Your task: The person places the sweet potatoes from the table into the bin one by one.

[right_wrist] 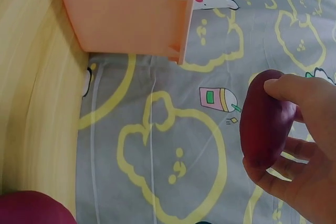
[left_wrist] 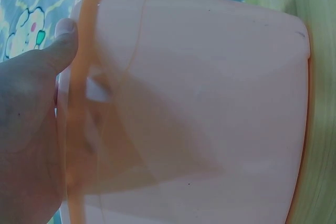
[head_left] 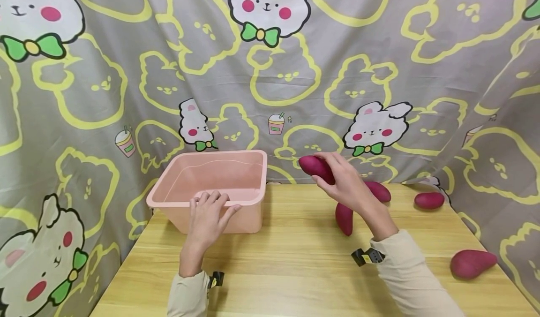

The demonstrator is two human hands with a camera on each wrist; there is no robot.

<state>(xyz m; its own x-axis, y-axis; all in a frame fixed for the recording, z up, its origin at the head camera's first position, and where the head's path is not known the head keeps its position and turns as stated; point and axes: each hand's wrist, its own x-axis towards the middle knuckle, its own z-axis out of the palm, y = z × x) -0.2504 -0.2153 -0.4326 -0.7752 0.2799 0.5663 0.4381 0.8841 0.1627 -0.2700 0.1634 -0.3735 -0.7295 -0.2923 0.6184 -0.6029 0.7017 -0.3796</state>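
Note:
A pink plastic tub (head_left: 219, 176) stands at the back left of the wooden table (head_left: 295, 265). My left hand (head_left: 208, 214) grips its near rim, fingers hooked over the edge and thumb outside; the left wrist view shows the thumb (left_wrist: 65, 43) against the tub wall (left_wrist: 210, 103). My right hand (head_left: 341, 178) holds a purple sweet potato (head_left: 315, 166) in the air, right of the tub and above the table. In the right wrist view the fingers curl round that sweet potato (right_wrist: 265, 119), with the tub (right_wrist: 131, 11) at the upper left.
More purple sweet potatoes lie on the table: one under my right forearm (head_left: 344, 218), one behind it (head_left: 378, 190), one at the back right (head_left: 429, 200), one near the right edge (head_left: 471, 262). A rabbit-print cloth (head_left: 270, 73) hangs behind and beside the table.

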